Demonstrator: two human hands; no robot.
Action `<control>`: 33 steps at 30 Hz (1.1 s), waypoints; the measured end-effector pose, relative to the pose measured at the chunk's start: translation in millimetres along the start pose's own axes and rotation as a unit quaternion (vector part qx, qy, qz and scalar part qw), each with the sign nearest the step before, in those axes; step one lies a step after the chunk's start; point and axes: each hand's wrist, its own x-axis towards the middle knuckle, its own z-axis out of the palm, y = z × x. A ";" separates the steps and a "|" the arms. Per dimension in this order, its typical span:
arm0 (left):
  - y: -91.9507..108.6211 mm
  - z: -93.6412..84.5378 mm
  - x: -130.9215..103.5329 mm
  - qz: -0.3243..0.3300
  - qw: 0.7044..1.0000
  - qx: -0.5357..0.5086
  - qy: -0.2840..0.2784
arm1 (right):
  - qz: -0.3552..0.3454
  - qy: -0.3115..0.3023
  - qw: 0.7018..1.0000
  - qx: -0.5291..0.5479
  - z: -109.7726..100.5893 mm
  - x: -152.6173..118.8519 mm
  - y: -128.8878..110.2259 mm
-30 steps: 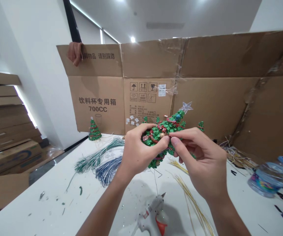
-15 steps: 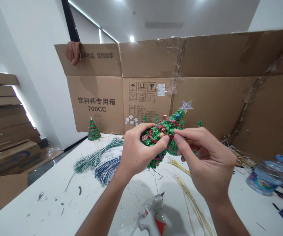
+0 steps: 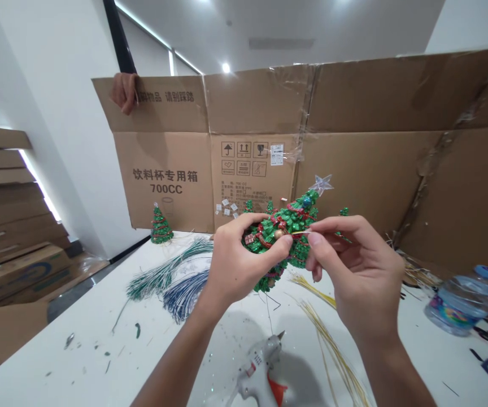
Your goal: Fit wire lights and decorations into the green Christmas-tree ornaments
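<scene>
My left hand (image 3: pixel 238 254) is wrapped round the side of a small green glittery Christmas tree (image 3: pixel 288 217), which tilts to the right. A clear star (image 3: pixel 322 184) tops the tree, and red garland, a gold ball (image 3: pixel 279 233) and a blue ball (image 3: pixel 307 201) decorate it. My right hand (image 3: pixel 354 263) pinches the end of a thin yellow wire (image 3: pixel 298 233) between thumb and forefinger, just right of the gold ball. Where the wire meets the tree is too small to make out.
A glue gun (image 3: pixel 258 367) lies at the front. Yellow wires (image 3: pixel 332 350), green wires (image 3: pixel 168 271) and blue wires (image 3: pixel 184 294) lie on the white table (image 3: pixel 78 362). A bottle (image 3: pixel 462 302) stands right, a small tree (image 3: pixel 160 226) left. Another person's hand (image 3: pixel 124 93) grips the cardboard (image 3: pixel 362 181).
My right hand has moved slightly right, away from the tree, and more of the yellow wire shows between its fingertips and the gold ball. My left hand keeps its hold.
</scene>
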 end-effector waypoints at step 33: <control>3.7 -3.3 -0.8 0.011 1.000 0.020 0.017 | -0.265 -0.007 0.918 -0.296 0.6 4.3 4.8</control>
